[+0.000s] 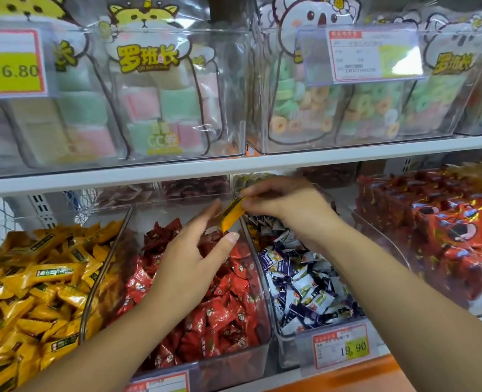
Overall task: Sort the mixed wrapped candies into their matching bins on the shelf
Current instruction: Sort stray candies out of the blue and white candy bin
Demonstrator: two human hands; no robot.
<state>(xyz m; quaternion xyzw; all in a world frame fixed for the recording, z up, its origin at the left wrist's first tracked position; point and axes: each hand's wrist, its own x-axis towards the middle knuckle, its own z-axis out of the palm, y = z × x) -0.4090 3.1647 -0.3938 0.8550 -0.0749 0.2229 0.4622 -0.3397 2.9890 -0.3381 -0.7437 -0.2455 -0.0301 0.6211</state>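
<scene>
**Two hands meeting at one yellow candy above the lower-shelf bins**

Head view. The right hand reaches in from the right, forearm rising toward the far side. Its wrist is bent and its thumb and fingertips pinch the upper end of a yellow wrapped candy. The candy hangs tilted, upper end to the right. It is in the air over the clear divider between the red-candy bin and the blue-and-white-candy bin.

The left hand comes up from the near left, back of the hand toward the camera. Its fingers are straight and spread, with nothing in its grasp. The long fingers lie just left of the candy and the thumb sits just below its lower end. Whether any fingertip touches the wrapper cannot be told.

Below the left hand lie red candies, and below the right forearm blue-and-white candies. Yellow candies of the same colour as the held piece fill the bin at the left. Red packets are stacked at the far right. A price tag reading 19.90 is fixed to the near wall of the blue-and-white-candy bin. Above the white shelf board stand clear bags of pastel sweets.
</scene>
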